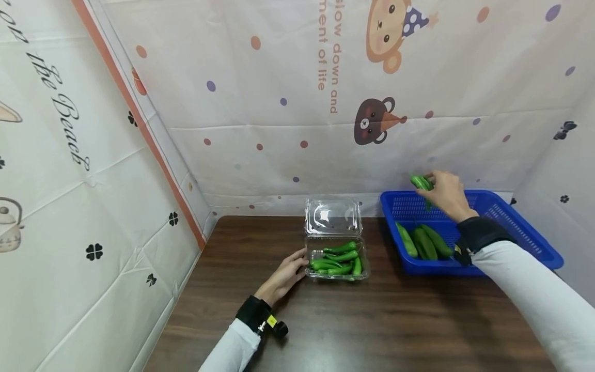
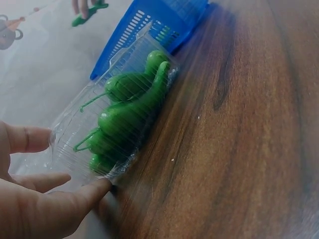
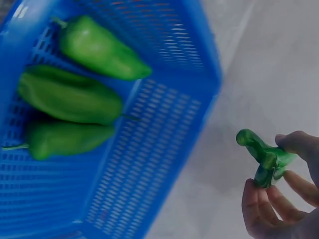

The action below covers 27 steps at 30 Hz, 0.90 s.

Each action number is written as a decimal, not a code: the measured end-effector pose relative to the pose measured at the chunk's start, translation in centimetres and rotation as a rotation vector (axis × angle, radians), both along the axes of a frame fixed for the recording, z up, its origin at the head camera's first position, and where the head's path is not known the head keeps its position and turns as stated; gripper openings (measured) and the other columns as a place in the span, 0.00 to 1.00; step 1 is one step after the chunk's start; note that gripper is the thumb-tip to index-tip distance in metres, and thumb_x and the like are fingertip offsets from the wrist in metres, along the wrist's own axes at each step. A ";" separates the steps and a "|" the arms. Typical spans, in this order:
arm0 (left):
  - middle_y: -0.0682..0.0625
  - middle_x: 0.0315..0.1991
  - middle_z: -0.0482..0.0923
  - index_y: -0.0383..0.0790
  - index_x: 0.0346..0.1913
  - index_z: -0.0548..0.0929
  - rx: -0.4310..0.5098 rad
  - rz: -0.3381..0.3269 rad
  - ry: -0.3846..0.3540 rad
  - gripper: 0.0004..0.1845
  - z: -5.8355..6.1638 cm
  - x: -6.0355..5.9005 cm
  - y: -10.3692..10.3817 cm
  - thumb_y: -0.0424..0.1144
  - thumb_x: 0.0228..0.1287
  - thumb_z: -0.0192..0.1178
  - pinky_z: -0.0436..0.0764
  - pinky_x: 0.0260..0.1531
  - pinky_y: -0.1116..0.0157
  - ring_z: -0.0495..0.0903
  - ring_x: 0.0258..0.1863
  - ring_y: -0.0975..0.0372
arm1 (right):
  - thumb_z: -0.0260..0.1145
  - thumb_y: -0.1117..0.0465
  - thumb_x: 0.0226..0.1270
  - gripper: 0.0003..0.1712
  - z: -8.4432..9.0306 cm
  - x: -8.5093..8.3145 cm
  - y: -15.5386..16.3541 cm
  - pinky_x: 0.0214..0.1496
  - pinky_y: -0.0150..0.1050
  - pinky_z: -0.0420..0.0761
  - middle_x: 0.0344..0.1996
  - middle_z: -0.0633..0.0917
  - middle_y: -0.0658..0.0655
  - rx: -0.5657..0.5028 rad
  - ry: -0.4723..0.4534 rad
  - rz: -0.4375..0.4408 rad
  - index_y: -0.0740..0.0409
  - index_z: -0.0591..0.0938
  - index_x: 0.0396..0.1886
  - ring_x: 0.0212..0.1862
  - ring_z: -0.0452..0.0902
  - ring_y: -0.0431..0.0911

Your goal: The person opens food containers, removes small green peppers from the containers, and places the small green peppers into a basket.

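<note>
A clear plastic clamshell box (image 1: 364,268) stands on the table with its lid raised at the back; several slim green chili peppers (image 1: 341,257) lie inside. My left hand (image 1: 283,276) rests its fairly straight fingers against the box's left side, also seen with fingertips (image 2: 37,139) touching the clear wall in the left wrist view. Above the back of the blue basket (image 1: 525,227), my right hand (image 1: 445,194) pinches green chili peppers (image 3: 266,159) between thumb and fingers. How many it holds is partly hidden. Three larger green peppers (image 3: 75,94) lie in the basket's left part.
The brown wooden table (image 1: 334,325) meets a printed cloth backdrop (image 1: 260,103) at its back. Another cloth wall (image 1: 83,217) rises on the left. The basket stands to the right of the box, with a narrow gap between them.
</note>
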<state>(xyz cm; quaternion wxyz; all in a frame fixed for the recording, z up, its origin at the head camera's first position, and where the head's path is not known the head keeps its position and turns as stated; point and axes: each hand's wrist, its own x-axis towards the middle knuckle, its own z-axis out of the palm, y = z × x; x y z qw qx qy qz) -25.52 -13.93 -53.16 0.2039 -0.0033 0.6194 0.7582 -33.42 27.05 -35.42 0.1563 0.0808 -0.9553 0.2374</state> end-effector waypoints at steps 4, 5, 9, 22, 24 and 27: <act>0.33 0.83 0.40 0.33 0.81 0.52 -0.001 0.002 -0.005 0.36 0.2 0.1 0.0 0.32 0.74 0.49 0.51 0.80 0.41 0.43 0.82 0.41 | 0.69 0.61 0.67 0.30 -1.5 -0.2 0.8 0.44 0.67 0.81 0.50 0.80 0.84 0.044 -0.112 0.018 0.81 0.75 0.59 0.44 0.81 0.72; 0.33 0.83 0.40 0.34 0.81 0.51 0.001 0.001 -0.008 0.36 0.2 0.1 0.0 0.32 0.74 0.49 0.51 0.80 0.42 0.43 0.82 0.41 | 0.69 0.61 0.67 0.30 -1.8 -0.3 0.9 0.46 0.68 0.80 0.50 0.80 0.84 0.060 -0.153 0.028 0.81 0.75 0.59 0.43 0.81 0.72; 0.33 0.83 0.41 0.34 0.82 0.51 -0.003 -0.004 -0.004 0.36 0.4 0.0 0.1 0.32 0.75 0.48 0.51 0.80 0.41 0.44 0.82 0.41 | 0.69 0.60 0.66 0.31 -3.3 -0.3 1.4 0.51 0.73 0.77 0.50 0.80 0.83 0.132 -0.298 0.068 0.82 0.76 0.57 0.43 0.81 0.72; 0.33 0.83 0.40 0.34 0.81 0.52 -0.006 0.013 -0.006 0.35 0.4 0.1 0.0 0.31 0.75 0.48 0.52 0.80 0.42 0.45 0.82 0.41 | 0.71 0.56 0.65 0.31 -7.6 0.0 0.4 0.35 0.49 0.84 0.48 0.82 0.80 0.171 -0.544 0.155 0.80 0.77 0.54 0.37 0.83 0.60; 0.33 0.83 0.40 0.34 0.81 0.52 -0.004 0.014 -0.007 0.35 0.4 0.1 0.1 0.31 0.75 0.49 0.52 0.80 0.42 0.45 0.82 0.41 | 0.72 0.57 0.64 0.29 -7.7 0.1 0.3 0.37 0.52 0.84 0.47 0.82 0.80 0.195 -0.551 0.160 0.79 0.78 0.52 0.40 0.83 0.63; 0.33 0.83 0.40 0.33 0.81 0.51 -0.002 0.012 -0.002 0.36 0.5 0.0 0.1 0.31 0.74 0.49 0.52 0.80 0.42 0.45 0.82 0.41 | 0.74 0.56 0.63 0.29 -7.9 0.1 0.1 0.44 0.59 0.83 0.49 0.81 0.80 0.227 -0.545 0.144 0.77 0.79 0.51 0.47 0.80 0.69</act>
